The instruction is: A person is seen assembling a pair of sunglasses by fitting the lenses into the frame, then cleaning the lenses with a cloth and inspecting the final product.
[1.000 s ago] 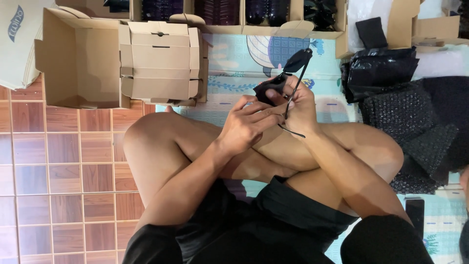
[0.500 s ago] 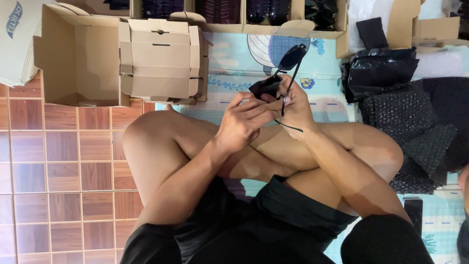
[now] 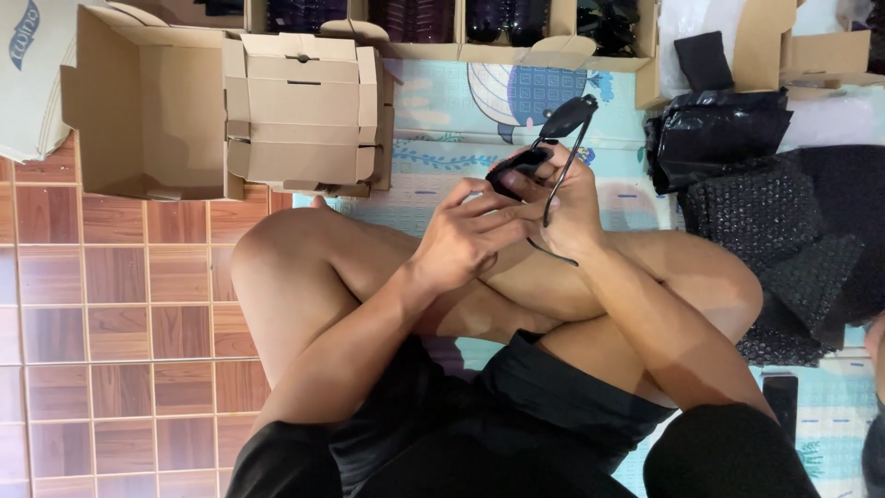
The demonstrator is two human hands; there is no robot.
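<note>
Tiled floor (image 3: 111, 304) and a patterned play mat (image 3: 442, 120), person seated cross-legged. Folded cardboard boxes (image 3: 300, 111) well off to the left, black bubble wrap (image 3: 784, 221) to the right. Both hands raised over the knees on a pair of dark sunglasses (image 3: 548, 148): left hand (image 3: 475, 235) curled round one end, right hand (image 3: 567, 207) pinching the frame, one arm of the glasses hanging loose. Looks like handling or checking; folding the arms in would need a steady two-handed grip.
</note>
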